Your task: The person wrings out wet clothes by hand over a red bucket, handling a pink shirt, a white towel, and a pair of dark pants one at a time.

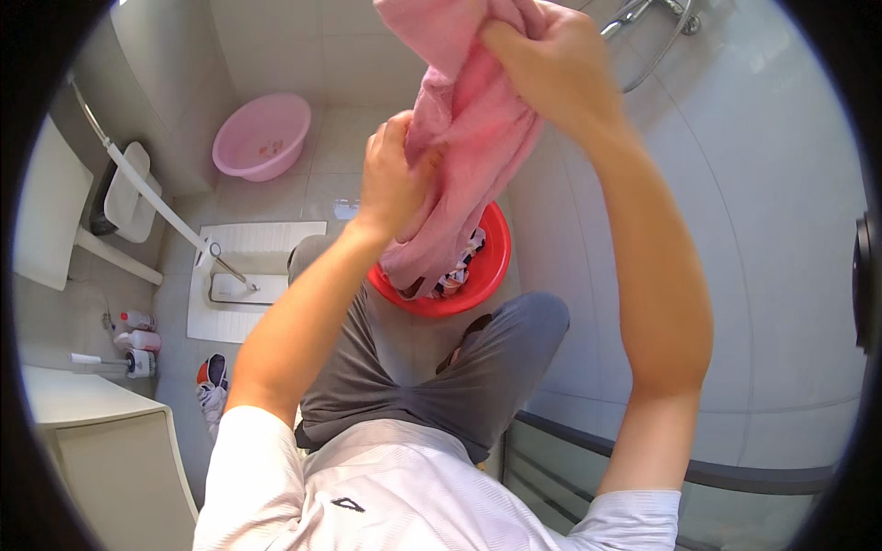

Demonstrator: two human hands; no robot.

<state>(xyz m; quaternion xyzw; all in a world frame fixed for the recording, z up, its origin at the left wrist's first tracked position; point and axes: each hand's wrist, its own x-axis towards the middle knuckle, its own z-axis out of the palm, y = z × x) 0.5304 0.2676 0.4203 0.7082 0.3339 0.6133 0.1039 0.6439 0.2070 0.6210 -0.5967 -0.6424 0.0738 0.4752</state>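
A pink fleecy cloth or garment hangs stretched between my two raised hands. My right hand grips its upper part near the top of the view, fingers closed in the folds. Lower and to the left, my left hand is closed around the cloth's side. The cloth's lower end hangs in front of a red plastic basin on the floor; whether it touches the basin I cannot tell. Patterned cloth in white, dark and orange lies in the basin. My knees are on either side below it.
A pink basin stands on the tiles at the back left. Nearer are a squat toilet, a white-handled mop, bottles, a toilet brush, a shoe and a white cabinet. A shower hose hangs upper right.
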